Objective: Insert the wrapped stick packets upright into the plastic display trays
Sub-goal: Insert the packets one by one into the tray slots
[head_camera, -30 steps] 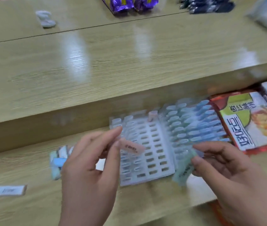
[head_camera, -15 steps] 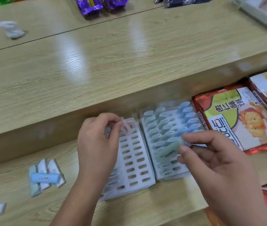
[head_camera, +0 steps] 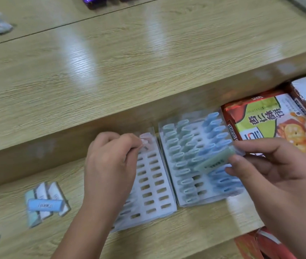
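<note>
Pink packet (head_camera: 145, 141) pinched by left hand (head_camera: 111, 165) at far edge of left tray (head_camera: 164, 206); right hand (head_camera: 272, 176) pinching green packet (head_camera: 214, 162)

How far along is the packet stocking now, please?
Done: the right tray is mostly filled with green and blue packets. In hand: the left hand pinches a pink packet at the far end of the left tray; the right hand holds a green packet over the right tray. Left: most left-tray slots, plus loose packets on the shelf.
</note>
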